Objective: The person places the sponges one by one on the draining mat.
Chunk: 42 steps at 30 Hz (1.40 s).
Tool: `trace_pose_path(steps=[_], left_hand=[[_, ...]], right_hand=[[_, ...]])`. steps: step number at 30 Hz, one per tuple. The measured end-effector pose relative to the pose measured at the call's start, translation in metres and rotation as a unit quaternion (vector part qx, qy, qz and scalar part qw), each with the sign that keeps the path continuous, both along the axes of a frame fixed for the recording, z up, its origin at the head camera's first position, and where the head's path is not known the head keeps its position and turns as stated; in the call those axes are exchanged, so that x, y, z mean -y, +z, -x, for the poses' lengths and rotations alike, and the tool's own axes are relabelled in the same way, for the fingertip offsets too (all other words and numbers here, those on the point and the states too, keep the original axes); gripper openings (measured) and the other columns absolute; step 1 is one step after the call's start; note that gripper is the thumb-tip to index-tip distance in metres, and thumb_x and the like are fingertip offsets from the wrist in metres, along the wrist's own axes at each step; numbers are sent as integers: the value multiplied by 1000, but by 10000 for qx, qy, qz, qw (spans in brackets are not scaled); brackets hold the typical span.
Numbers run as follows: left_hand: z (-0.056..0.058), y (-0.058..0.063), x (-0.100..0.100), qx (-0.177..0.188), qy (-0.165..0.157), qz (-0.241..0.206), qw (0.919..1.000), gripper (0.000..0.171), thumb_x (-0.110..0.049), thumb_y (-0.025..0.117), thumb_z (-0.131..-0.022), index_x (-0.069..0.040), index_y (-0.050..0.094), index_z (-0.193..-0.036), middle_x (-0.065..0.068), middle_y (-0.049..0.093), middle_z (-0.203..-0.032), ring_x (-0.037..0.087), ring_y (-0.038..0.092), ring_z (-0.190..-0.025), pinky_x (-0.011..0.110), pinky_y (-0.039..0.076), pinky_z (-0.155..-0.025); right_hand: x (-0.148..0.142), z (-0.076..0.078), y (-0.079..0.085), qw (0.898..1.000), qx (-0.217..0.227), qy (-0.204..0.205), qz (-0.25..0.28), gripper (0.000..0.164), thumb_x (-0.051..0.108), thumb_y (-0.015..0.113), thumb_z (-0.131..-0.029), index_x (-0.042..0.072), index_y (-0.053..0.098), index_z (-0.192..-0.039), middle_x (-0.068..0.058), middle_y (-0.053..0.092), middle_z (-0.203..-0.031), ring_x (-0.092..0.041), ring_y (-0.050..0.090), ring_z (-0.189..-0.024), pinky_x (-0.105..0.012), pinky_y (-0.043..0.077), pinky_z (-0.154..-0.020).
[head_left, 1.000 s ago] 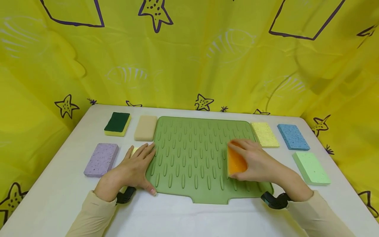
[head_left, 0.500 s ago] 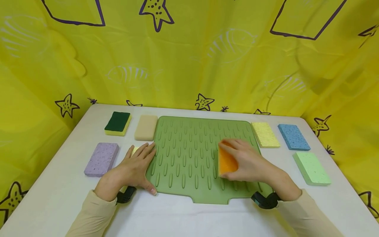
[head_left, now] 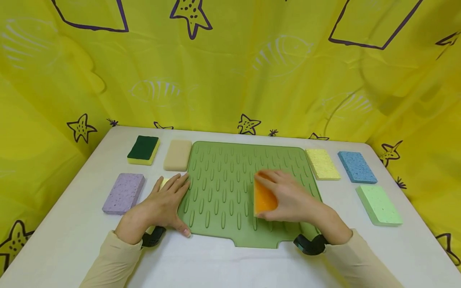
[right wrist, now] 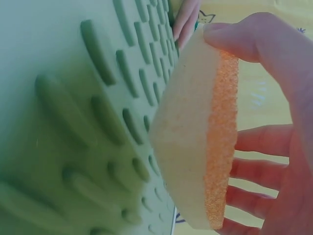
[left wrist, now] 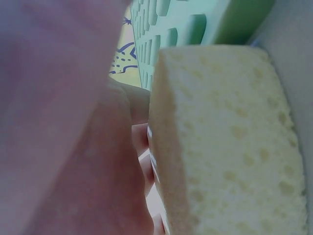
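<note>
A sponge (head_left: 265, 198) with an orange scrubbing face and a cream body is in my right hand (head_left: 289, 200), over the right half of the green ribbed mat (head_left: 225, 188). The right wrist view shows the thumb on one end of the sponge (right wrist: 193, 117) and the other fingers along its orange side. It stands on edge, close over the ribs. My left hand (head_left: 162, 208) lies with spread fingers, the tips and thumb at the mat's left edge. Partly hidden beneath that hand is a pale yellow sponge (left wrist: 234, 137) with a porous face.
Left of the mat are a beige sponge (head_left: 178, 155), a green-topped yellow sponge (head_left: 144, 149) and a purple sponge (head_left: 124, 193). At its right are yellow (head_left: 322, 164), blue (head_left: 357, 166) and light green (head_left: 379, 204) sponges. A yellow curtain (head_left: 223, 72) closes the table's back.
My right hand has slid left over the mat with the orange-and-cream sponge, from near its right side toward the middle. The left hand has stayed in place.
</note>
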<state>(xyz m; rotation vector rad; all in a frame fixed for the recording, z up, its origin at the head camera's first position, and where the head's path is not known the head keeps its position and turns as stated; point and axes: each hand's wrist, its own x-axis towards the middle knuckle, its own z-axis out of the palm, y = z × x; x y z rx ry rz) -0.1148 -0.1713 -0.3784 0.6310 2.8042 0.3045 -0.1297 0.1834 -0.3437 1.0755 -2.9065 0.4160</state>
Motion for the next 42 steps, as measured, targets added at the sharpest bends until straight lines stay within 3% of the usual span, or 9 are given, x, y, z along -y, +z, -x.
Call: trace_pose_path(steps=[18,31,42], left_hand=[[-1,0,0,-113,-63,-5,9999,137,-71,84,-51,2,29,-154,18,18,-165,41,15,-152,70,7,-117],[0,-1,-1,-173,-118,0,9998,138,-74,82,-51,3,29,-153,19,18,-165,41,16,-151,70,9,-117],[0,1,1,-166,39,-104,9998,138,-70,86,-48,3,31,-152,21,18,-164,43,12,-152,69,5,-117]], right_hand=[[35,-4,-1,9995,219,197,86,95,54,78,-71,6,47,-147,-13,45,-151,-35,42,-137,-56,37,-111],[60,-5,-9,9987,331,371,123,96,56,76,-74,5,44,-149,-12,43,-154,-37,40,-140,-56,30,-117],[77,-7,-13,9986,314,417,120,99,60,75,-76,5,41,-150,-12,42,-154,-34,41,-139,-55,32,-117]])
